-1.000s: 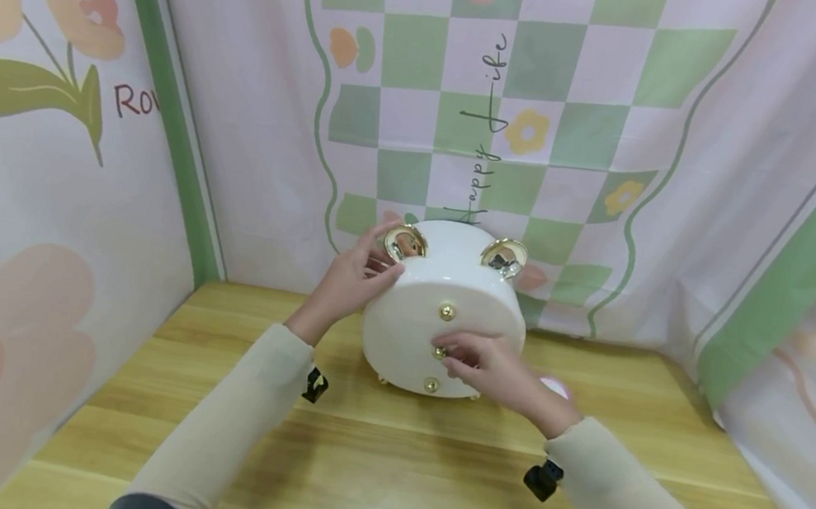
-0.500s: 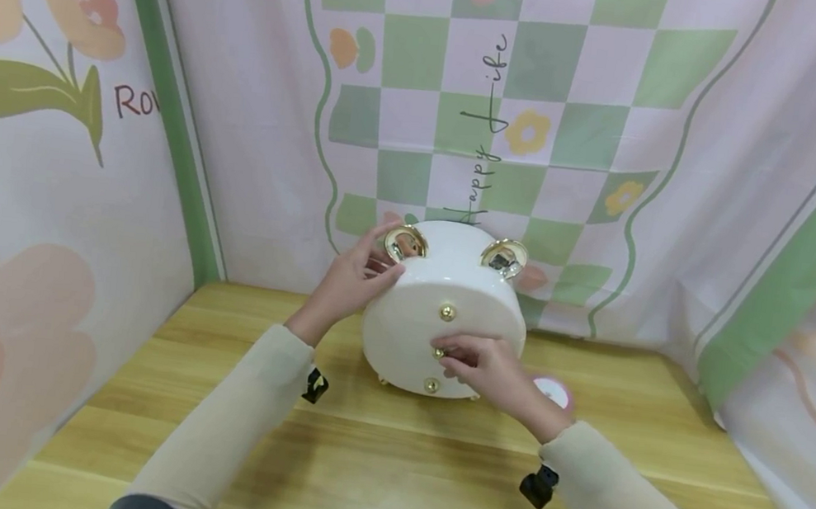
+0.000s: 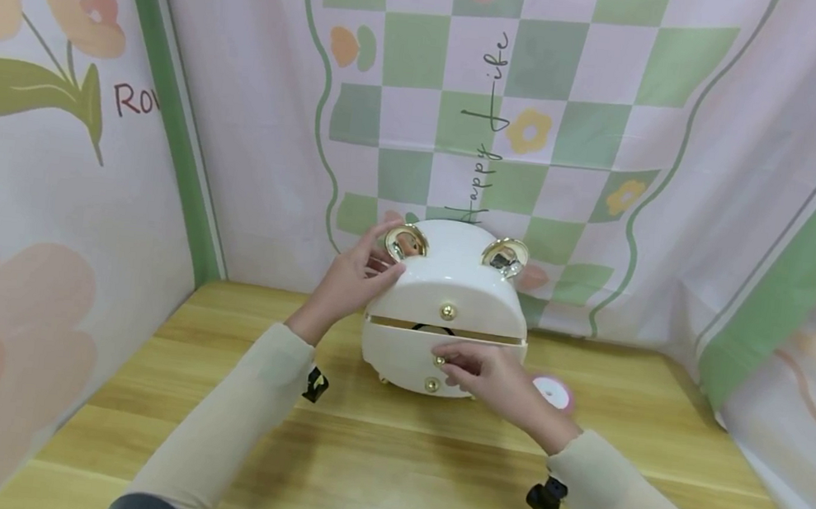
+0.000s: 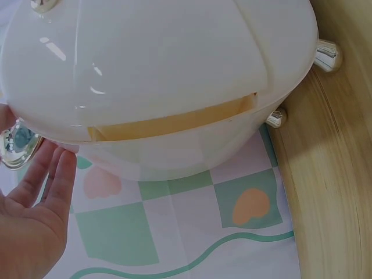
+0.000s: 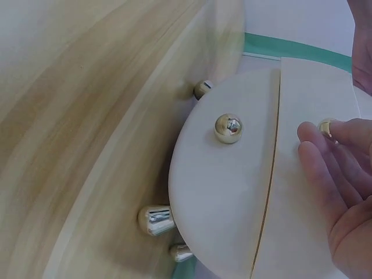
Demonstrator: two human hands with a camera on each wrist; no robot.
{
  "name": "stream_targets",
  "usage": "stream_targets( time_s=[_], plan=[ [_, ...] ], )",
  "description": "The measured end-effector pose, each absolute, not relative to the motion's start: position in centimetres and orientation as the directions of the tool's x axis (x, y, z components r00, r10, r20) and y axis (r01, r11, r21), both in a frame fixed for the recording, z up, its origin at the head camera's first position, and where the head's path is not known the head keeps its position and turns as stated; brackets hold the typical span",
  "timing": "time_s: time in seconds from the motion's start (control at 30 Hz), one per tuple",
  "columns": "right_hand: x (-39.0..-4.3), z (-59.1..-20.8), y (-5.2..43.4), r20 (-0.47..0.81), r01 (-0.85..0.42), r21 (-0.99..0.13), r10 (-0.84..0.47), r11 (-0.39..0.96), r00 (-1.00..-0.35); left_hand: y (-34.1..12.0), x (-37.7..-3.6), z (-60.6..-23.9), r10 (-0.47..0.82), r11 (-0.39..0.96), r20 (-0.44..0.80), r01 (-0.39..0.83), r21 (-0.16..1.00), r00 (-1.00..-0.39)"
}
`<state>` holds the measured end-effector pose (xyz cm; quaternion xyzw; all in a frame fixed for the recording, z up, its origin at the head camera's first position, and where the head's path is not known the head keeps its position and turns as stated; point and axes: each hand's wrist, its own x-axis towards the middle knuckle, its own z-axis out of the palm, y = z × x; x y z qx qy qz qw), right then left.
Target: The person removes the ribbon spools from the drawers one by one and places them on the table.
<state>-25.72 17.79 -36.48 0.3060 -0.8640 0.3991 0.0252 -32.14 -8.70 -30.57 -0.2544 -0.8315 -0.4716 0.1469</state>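
A white round box (image 3: 449,288) with two gold ears stands at the back of the wooden table (image 3: 385,468). Its front carries three gold knobs in a column. My right hand (image 3: 454,365) pinches the middle knob (image 3: 439,361), and the middle drawer (image 3: 406,345) stands slightly pulled out, leaving a dark gap above it. In the right wrist view my fingertips (image 5: 311,136) sit at that knob (image 5: 326,127), above the lower knob (image 5: 228,128). My left hand (image 3: 375,264) rests on the box's left side by the left ear (image 3: 405,243), with its fingers (image 4: 55,174) straight.
A small pink and white round object (image 3: 552,392) lies on the table just right of the box, behind my right wrist. Printed cloth panels (image 3: 542,119) wall in the table at the back and on both sides. The box stands on short gold feet (image 5: 156,220).
The middle drawer has slid out towards me, opening a gap under the top section. My right hand moved slightly down and nearer with the knob. The left hand stayed put.
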Motion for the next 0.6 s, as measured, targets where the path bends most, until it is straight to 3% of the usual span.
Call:
stream_targets(
  time_s=[0.6],
  plan=[
    [-22.9, -36.7, 17.8, 0.296, -0.561, -0.658, -0.513, 0.502, -0.806, -8.7, -32.1, -30.5, 0.28, 0.433, 0.48, 0.556, 0.71, -0.831]
  ],
)
